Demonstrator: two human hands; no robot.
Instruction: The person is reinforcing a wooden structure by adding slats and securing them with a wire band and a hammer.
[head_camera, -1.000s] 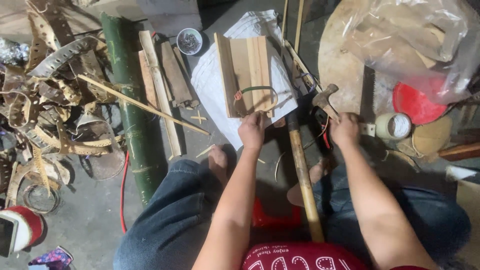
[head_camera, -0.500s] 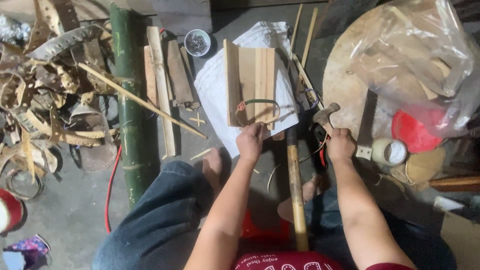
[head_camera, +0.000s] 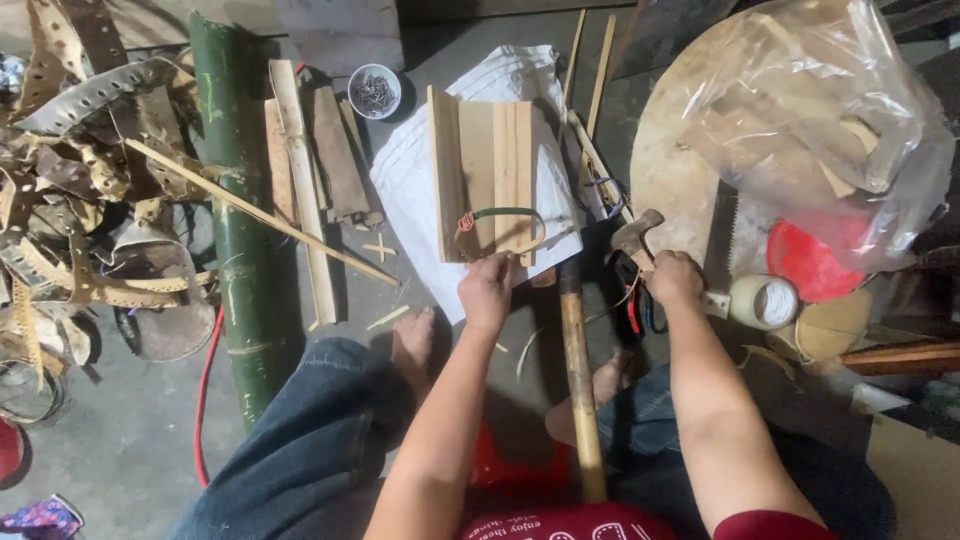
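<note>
Your left hand (head_camera: 487, 290) pinches closed on the near edge of the bamboo slat panel (head_camera: 490, 178), which lies flat on the white cloth (head_camera: 410, 180) on the floor. Right hand (head_camera: 672, 278) is wrapped shut around the hammer (head_camera: 636, 236). The panel looks light, stiff and splintery; grip it by the edge slat, not the thin green strip (head_camera: 505, 213).

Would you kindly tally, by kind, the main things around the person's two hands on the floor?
Thick green bamboo pole: 1
Small white bowl of nails: 1
Wooden-handled hammer: 1
Roll of pale tape: 1
Clear plastic bag: 1
White cloth: 1
Total: 6
</note>
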